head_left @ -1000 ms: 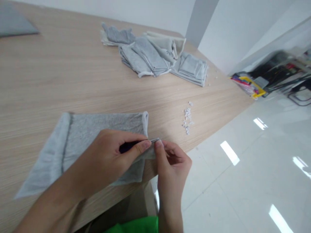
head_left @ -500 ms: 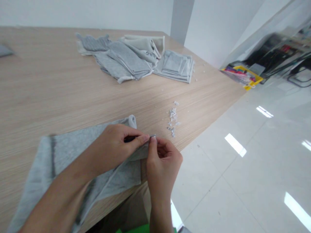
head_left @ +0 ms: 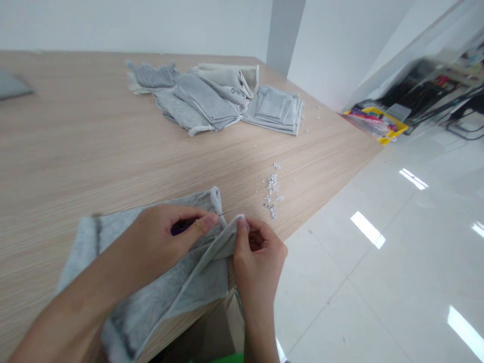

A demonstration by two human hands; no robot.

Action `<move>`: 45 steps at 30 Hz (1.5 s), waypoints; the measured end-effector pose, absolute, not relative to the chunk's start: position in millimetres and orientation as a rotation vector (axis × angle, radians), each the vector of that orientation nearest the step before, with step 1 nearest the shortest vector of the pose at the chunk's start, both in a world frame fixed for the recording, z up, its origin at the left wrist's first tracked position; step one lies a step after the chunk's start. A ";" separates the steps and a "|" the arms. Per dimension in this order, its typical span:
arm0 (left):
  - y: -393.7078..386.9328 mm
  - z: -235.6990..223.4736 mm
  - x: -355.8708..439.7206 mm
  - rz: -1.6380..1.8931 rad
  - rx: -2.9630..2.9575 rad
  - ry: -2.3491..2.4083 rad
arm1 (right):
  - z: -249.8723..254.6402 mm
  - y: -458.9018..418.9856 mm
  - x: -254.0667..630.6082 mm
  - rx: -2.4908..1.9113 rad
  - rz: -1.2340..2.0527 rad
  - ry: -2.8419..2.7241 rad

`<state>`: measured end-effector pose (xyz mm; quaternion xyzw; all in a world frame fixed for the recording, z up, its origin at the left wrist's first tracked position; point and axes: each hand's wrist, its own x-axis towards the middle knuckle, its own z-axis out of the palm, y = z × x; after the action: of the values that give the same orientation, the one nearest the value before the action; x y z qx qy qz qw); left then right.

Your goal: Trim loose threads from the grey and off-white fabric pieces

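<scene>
A piece of light grey fabric [head_left: 159, 282] with darker bands lies along the near table edge, one folded-up edge pulled toward the right. My right hand [head_left: 260, 249] pinches a corner of that raised edge between thumb and fingers. To its left, my left hand [head_left: 185, 232] is closed around a slim tool [head_left: 224, 214] with a fine pointed metal tip and something dark purple in the palm. The tip points at the pinched corner but stands apart from it. Most of the tool is hidden by the fingers, so its kind cannot be made out.
Small pale scraps [head_left: 272, 186] lie on the wooden table [head_left: 94, 151] right of the fabric. Folded grey cloth pieces [head_left: 207, 98] are piled farther back. Another grey piece [head_left: 13, 85] sits at far left. Beyond the right table edge is a yellow bin [head_left: 393, 128] on the tiled floor.
My left hand has drawn back leftward from the right hand, exposing the thin tip and a gap. The right hand keeps its pinch on the fabric. The camera view has shifted slightly.
</scene>
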<state>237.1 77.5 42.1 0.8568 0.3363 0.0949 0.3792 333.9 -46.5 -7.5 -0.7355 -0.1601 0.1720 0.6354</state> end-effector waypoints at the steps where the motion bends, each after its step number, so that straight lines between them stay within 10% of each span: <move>1: 74.5 43.0 230.0 0.213 2.188 0.882 | -7.5 -46.6 334.2 -1.690 0.382 -0.386; 21: 7.8 17.9 103.1 0.079 2.570 1.421 | -11.0 -33.8 346.7 -1.551 0.492 -0.993; 34: 7.0 15.3 30.1 0.232 2.560 1.449 | 14.0 -47.8 367.0 -1.716 -0.350 -1.521; 45: 0.4 6.3 -19.3 0.360 2.529 1.505 | 7.3 -26.9 239.5 -1.567 0.250 -2.029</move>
<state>-19.3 0.4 6.3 0.8496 0.5057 0.1210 0.0880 239.5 -26.9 7.3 -0.5842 -0.7564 0.0934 0.2791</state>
